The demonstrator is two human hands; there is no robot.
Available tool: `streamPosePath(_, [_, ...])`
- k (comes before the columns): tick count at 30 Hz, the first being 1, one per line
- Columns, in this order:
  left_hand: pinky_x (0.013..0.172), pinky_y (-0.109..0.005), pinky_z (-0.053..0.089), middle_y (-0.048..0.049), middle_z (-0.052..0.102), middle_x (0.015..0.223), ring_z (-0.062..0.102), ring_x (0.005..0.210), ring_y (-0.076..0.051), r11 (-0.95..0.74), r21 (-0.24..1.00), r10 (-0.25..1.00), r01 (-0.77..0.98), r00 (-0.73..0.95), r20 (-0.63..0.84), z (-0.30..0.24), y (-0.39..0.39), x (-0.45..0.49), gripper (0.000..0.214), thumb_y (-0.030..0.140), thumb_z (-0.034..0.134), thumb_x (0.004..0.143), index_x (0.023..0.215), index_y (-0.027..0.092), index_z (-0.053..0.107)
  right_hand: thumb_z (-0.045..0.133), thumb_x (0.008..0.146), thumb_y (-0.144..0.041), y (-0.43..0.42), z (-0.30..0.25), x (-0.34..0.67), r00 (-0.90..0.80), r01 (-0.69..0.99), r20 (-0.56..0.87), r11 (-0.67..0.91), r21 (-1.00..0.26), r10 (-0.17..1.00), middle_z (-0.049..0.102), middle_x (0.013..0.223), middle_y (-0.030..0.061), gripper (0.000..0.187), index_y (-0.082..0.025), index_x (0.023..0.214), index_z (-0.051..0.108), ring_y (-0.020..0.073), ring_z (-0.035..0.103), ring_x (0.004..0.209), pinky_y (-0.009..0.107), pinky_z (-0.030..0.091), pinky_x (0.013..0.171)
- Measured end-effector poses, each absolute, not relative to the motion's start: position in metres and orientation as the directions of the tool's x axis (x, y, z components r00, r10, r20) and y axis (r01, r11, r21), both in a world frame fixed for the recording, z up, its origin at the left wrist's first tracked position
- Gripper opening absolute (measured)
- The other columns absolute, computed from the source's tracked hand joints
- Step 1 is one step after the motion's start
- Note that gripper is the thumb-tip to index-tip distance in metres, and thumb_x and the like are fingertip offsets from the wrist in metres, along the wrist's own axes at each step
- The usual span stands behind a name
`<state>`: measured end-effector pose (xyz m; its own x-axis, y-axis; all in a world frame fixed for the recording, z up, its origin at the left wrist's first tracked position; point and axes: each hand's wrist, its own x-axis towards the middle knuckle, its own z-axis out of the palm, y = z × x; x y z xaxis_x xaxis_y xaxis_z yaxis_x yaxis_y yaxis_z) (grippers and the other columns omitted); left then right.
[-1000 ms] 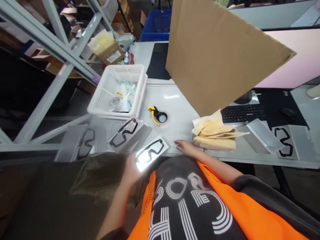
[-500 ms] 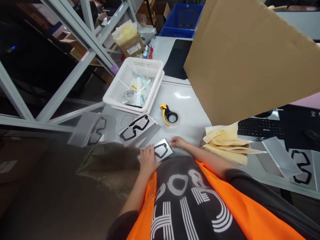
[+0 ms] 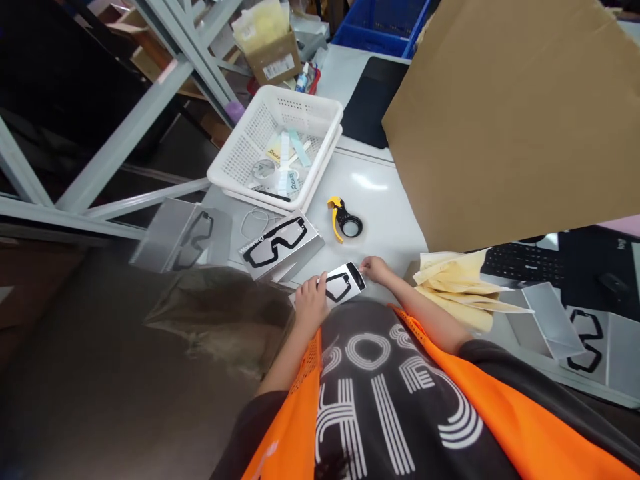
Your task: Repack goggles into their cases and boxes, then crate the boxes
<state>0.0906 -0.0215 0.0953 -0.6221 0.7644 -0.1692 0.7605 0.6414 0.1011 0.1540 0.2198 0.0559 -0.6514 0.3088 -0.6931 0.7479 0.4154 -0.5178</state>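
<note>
A small white box (image 3: 338, 288) with a black picture of glasses on it lies at the table's front edge, close against my body. My left hand (image 3: 312, 301) is wrapped over its left end. At the right end a dark strip (image 3: 356, 275) shows, and my right hand (image 3: 376, 270) pinches the edge there with its fingertips. Just beyond my left hand stands a larger grey box (image 3: 277, 243) with the same kind of glasses picture. Further off, a yellow and black tape dispenser (image 3: 342, 219) lies on the table.
White plastic baskets (image 3: 227, 180) holding small items stand at the back left. A large cardboard flap (image 3: 500, 133) rises at the right. Below it are yellow paper sheets (image 3: 445, 283), a grey box (image 3: 545, 323) and a keyboard (image 3: 525, 267). A metal frame (image 3: 125, 133) borders the left.
A dark strip now shows at the white box's right end, where earlier the end looked white. My right hand is still pinching there. The whole view has shifted slightly.
</note>
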Motion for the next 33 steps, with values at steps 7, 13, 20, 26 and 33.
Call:
streamPosePath(7, [0.086,-0.043,0.039,-0.0193,0.059,0.128,0.054,0.104,-0.031,0.652,0.067,0.752,0.756,-0.631,-0.191,0.091,-0.011,0.096,0.058,0.017,0.047,0.093,0.150,0.013,0.043,0.063,0.097,-0.035,0.243,0.059,0.158,-0.627,0.759,-0.692,0.482,-0.438,0.358,0.070,0.103,0.0046,0.023,-0.014,0.105,0.067,0.0169,0.068,0.093,0.037,0.058,0.085])
streamPosePath(13, [0.083,-0.042,0.039,-0.0195,0.059,0.124,0.053,0.101,-0.030,0.656,0.057,0.745,0.753,-0.633,-0.211,0.094,-0.004,0.096,0.057,0.015,0.042,0.095,0.152,0.014,0.041,0.063,0.097,-0.036,0.265,0.060,0.156,-0.604,0.769,-0.705,0.503,-0.395,0.370,0.069,0.107,0.0052,0.025,-0.014,0.110,0.066,0.0169,0.067,0.092,0.036,0.059,0.081])
streamPosePath(20, [0.083,-0.042,0.039,-0.0196,0.058,0.120,0.051,0.099,-0.030,0.659,0.076,0.744,0.748,-0.635,-0.208,0.091,-0.004,0.094,0.058,0.019,0.043,0.095,0.152,0.015,0.039,0.064,0.097,-0.036,0.281,0.062,0.160,-0.608,0.762,-0.697,0.527,-0.376,0.381,0.068,0.105,0.0045,0.026,-0.014,0.110,0.066,0.0164,0.067,0.089,0.034,0.059,0.077])
streamPosePath(26, [0.083,-0.041,0.038,-0.0192,0.056,0.118,0.050,0.099,-0.030,0.654,0.080,0.748,0.753,-0.626,-0.220,0.090,-0.007,0.089,0.058,0.020,0.043,0.095,0.152,0.017,0.039,0.065,0.096,-0.036,0.290,0.064,0.161,-0.592,0.776,-0.698,0.519,-0.359,0.403,0.068,0.111,0.0053,0.027,-0.014,0.112,0.066,0.0188,0.067,0.095,0.036,0.059,0.082])
streamPosePath(33, [0.082,-0.042,0.038,-0.0193,0.057,0.114,0.050,0.097,-0.031,0.638,0.069,0.757,0.767,-0.609,-0.234,0.094,-0.009,0.080,0.058,0.022,0.045,0.094,0.152,0.016,0.040,0.064,0.096,-0.036,0.296,0.060,0.163,-0.570,0.802,-0.697,0.479,-0.357,0.436,0.068,0.111,0.0056,0.027,-0.014,0.113,0.066,0.0184,0.067,0.095,0.036,0.059,0.081])
